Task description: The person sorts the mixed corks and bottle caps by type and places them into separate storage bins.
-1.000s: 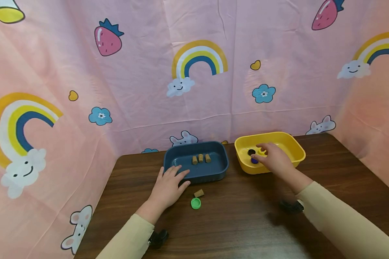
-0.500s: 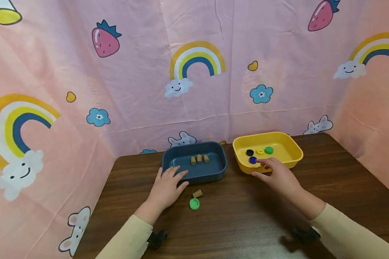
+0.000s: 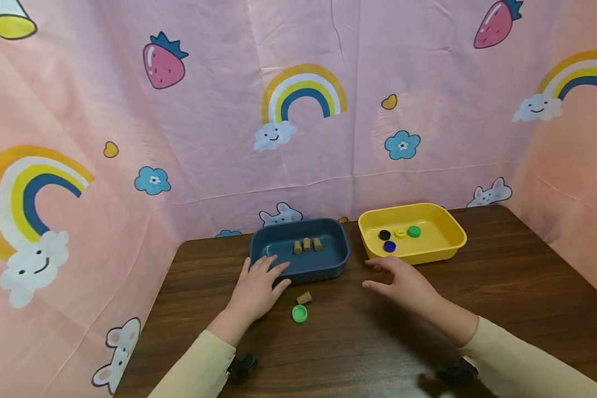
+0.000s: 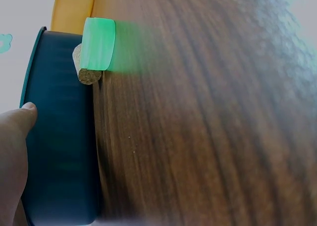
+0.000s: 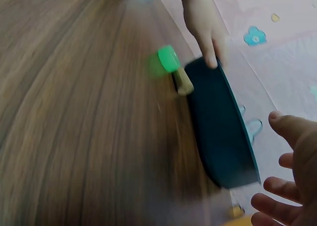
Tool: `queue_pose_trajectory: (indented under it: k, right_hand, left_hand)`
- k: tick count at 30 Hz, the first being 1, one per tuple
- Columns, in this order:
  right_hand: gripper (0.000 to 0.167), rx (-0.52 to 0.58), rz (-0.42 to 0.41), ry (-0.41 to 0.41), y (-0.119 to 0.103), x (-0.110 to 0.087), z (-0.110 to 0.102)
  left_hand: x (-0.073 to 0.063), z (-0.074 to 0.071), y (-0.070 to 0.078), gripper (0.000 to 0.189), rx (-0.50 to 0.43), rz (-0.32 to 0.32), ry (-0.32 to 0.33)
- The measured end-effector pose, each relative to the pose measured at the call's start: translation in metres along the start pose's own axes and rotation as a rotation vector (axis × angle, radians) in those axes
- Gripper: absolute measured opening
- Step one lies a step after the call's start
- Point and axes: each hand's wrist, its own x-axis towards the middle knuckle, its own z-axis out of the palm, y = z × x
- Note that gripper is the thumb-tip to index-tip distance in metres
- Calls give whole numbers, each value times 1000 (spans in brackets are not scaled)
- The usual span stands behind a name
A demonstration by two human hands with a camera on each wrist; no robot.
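My left hand [image 3: 255, 290] rests with spread fingers at the near left rim of the dark blue tray [image 3: 340, 265]; its thumb lies at the rim in the left wrist view. Several corks [image 3: 307, 244] stand inside that tray. Just in front of it on the table lie one more cork [image 3: 304, 298] and a light green bottle cap [image 3: 300, 313], close together. My right hand [image 3: 403, 284] hovers before the yellow tray [image 3: 453, 249], fingers apart and holding nothing. In the yellow tray are a black cap [image 3: 385, 235], a blue cap [image 3: 389, 246], a yellow cap [image 3: 400, 234] and a green cap [image 3: 414, 231].
A dark wood-grain table [image 3: 358, 354] carries both trays near its back edge. Behind and at the sides hangs a pink printed cloth [image 3: 209, 138]. Black straps with devices sit at both wrists, under the cream sleeves [image 3: 199, 362].
My right hand has come out of the yellow tray and moved left and nearer, uncovering the green cap there. The left hand has stayed at the blue tray.
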Motion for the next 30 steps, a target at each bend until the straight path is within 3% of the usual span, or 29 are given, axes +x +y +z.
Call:
queue_pose_trajectory:
  k: [14, 24, 30]
  right_hand:
    - [51, 28, -79, -152, -36, 17, 41]
    - [40, -109, -267, -303, -64, 29, 76]
    - [40, -144, -293, -341, -73, 32, 90]
  left_hand:
    - [1, 1, 0, 53, -27, -11, -24]
    - [0, 0, -1, 54, -1, -18, -26]
    - [1, -1, 0, 53, 2, -12, -18]
